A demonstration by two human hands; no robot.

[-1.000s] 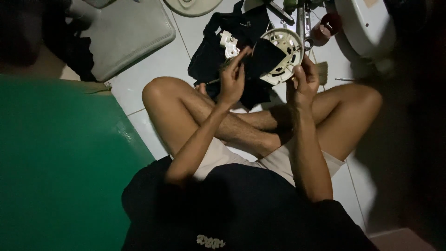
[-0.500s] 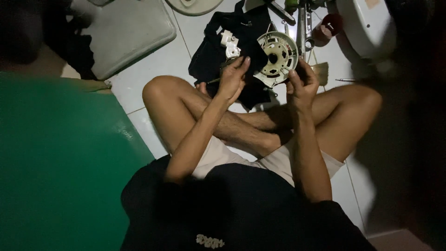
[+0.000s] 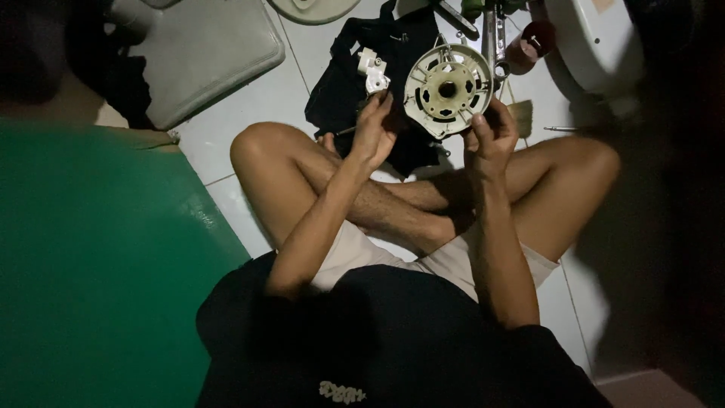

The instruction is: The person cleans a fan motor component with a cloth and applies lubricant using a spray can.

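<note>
The right hand (image 3: 491,140) grips the disc (image 3: 447,89) rim, holding it face-up; the left hand (image 3: 374,132) pinches a thin tool (image 3: 346,131) beside it.

Both hands, left (image 3: 374,132) and right (image 3: 489,140), raised with fingers curled.

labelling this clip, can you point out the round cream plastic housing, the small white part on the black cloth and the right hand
round cream plastic housing (image 3: 447,89): head view, on its spoked face beside the dark centre hole
small white part (image 3: 371,69): head view, on its middle
right hand (image 3: 489,140): head view, on the back of the hand
</note>
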